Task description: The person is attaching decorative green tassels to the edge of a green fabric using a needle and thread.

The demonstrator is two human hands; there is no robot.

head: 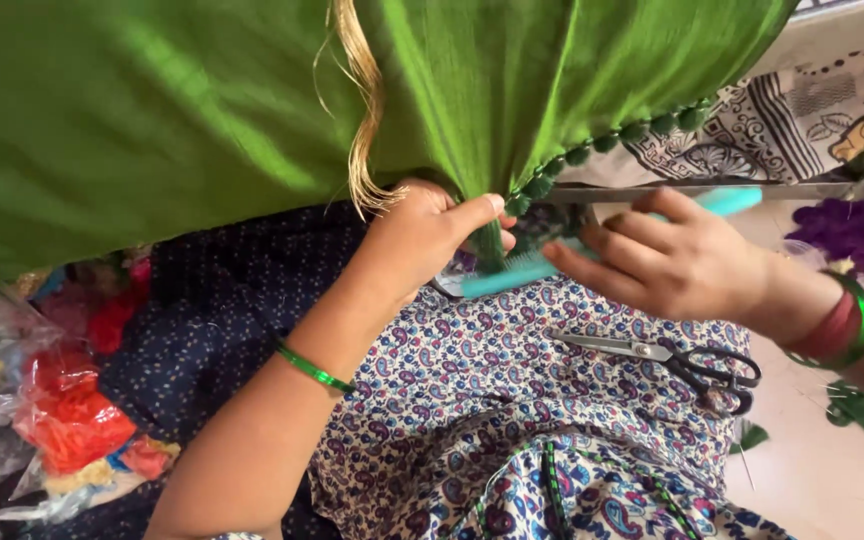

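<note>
Two bare hands worked close together under the bright green woven cloth (202, 110) that hung across the top of the view, and that cloth serves as the landmark: its lower edge, trimmed with a row of small dark green pompom balls (607, 140), came down to a gathered point just where the hands met. The left hand (432, 235), wearing a thin green bangle (314, 368) on its forearm, was clenched on that gathered point of the cloth, thumb pressed over the bunched fabric. The right hand (667, 262), with red and green bangles (842, 325) at the wrist, grasped a turquoise plastic comb (542, 268), whose teeth lay just below the gathered point, touching the green tuft hanging from it. A strand of golden fringe threads (360, 120) dangled from the cloth just left of the left hand. Well below the cloth, black-handled steel scissors (672, 357) lay closed on the blue and purple paisley-printed lap fabric (472, 400), and red packets in clear plastic bags (67, 410) sat off to the lower left
</note>
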